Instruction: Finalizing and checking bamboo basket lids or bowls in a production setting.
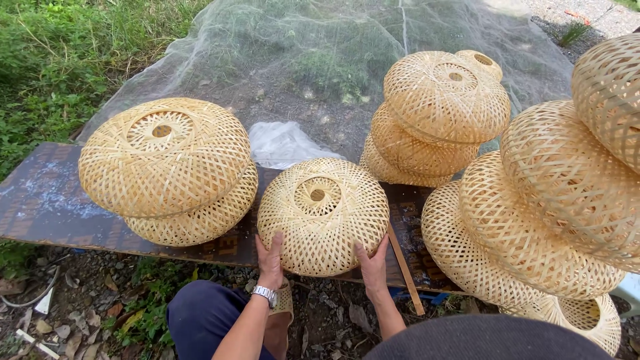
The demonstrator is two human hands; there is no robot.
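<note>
- A sheet of fine pale netting [320,60] is spread over the ground at the top, with grass [53,60] along its left edge.
- A dark, worn board [40,200] lies flat on the ground and serves as the tabletop for the woven pieces.
- On the right, a leaning row of large round woven bamboo shades [533,227] overlaps one on another, running from the lower right up to the top right corner.
- On the left, a stack of two woven shades [167,167] rests on the board, the upper one tilted with its centre hole facing up.
- Behind the middle, another pile of woven shades [433,113] sits on the netting, well apart from the hands.
- The single woven shade [323,213] stands at the front edge of the board, between the left stack and the right row, its centre hole facing the camera.
- A crumpled clear plastic bag [283,143] lies just behind it.
- The left hand [271,261], wearing a wristwatch [265,294], presses flat against the shade's lower left rim.
- The right hand [373,267] cups the lower right rim; both hands grip the shade between them.
</note>
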